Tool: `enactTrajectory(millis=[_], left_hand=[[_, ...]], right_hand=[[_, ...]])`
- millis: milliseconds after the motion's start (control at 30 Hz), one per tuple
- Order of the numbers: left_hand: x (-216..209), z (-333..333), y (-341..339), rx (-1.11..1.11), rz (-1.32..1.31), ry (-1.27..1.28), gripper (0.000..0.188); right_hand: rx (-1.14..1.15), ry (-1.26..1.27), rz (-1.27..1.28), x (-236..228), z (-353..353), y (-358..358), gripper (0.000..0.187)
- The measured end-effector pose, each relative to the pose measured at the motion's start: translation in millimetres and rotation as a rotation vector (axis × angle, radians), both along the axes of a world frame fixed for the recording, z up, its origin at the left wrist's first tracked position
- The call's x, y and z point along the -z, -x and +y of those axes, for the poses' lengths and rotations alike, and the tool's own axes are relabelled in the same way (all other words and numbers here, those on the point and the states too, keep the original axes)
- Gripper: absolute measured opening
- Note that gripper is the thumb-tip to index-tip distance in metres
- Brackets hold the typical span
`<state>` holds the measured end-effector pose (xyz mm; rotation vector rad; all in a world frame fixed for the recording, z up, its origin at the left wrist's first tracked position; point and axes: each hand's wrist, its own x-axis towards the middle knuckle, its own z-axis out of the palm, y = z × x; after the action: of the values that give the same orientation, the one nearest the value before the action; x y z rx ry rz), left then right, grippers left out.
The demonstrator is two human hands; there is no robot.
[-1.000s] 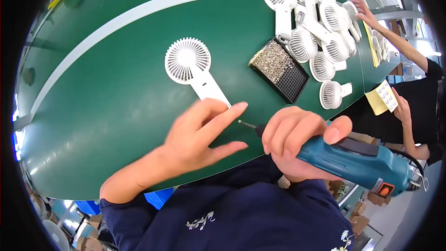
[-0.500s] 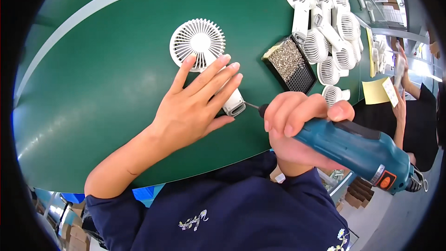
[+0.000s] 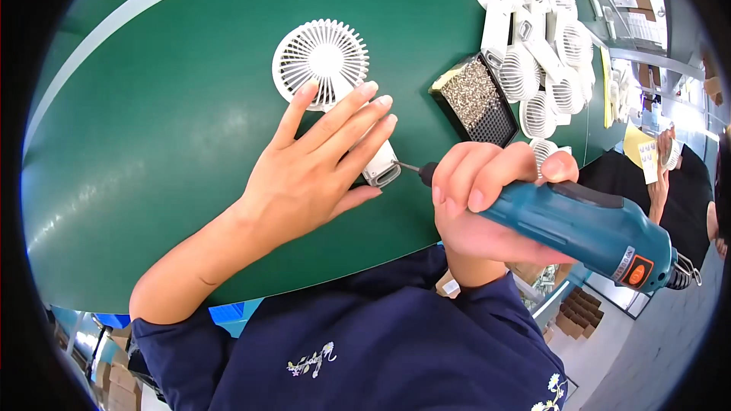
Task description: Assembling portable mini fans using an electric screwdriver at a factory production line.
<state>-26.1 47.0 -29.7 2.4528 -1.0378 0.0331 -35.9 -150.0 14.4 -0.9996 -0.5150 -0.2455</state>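
Note:
A white handheld fan [image 3: 324, 61] lies on the green table, its round slatted grille pointing away from me. My left hand [image 3: 308, 164] rests flat across the fan's handle, fingers stretched and spread, hiding much of it. The handle's lower end [image 3: 382, 168], with a loop-shaped opening, shows beyond my fingers. Wrapped in my right hand [image 3: 491, 202] is a teal electric screwdriver [image 3: 586, 232], tilted with its thin bit pointing left. The bit's tip meets the right edge of the handle's end; the screw itself is too small to make out.
Right of the fan sits a black tray [image 3: 499, 134] of small screws with a perforated part. Several white fans [image 3: 565, 91] are piled behind and beside it. At far right, a co-worker's hand [image 3: 661, 186] is near a fan and a yellow sheet [image 3: 636, 144].
The screwdriver's bit has shifted slightly up and left, onto the edge of the handle's end. My left hand stays on the fan. The co-worker's hands and yellow sheet have moved.

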Motion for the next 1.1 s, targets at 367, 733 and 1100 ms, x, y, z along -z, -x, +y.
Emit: enactTrajectory(millis=[367,733,1100], left_hand=[[4,-2,-2,0.024,0.069,0.439,0.043],[2,-4,0,-0.002,0.06,0.547,0.015],[-1,0,1,0.039,0.084,0.463,0.046]], right_hand=[[0.012,-0.073,-0.002,-16,3,-1,0.063],[-0.034,-0.104,0.035,-15,11,5,0.068],[-0.011,-0.038,-0.061,-13,12,10,0.066]])
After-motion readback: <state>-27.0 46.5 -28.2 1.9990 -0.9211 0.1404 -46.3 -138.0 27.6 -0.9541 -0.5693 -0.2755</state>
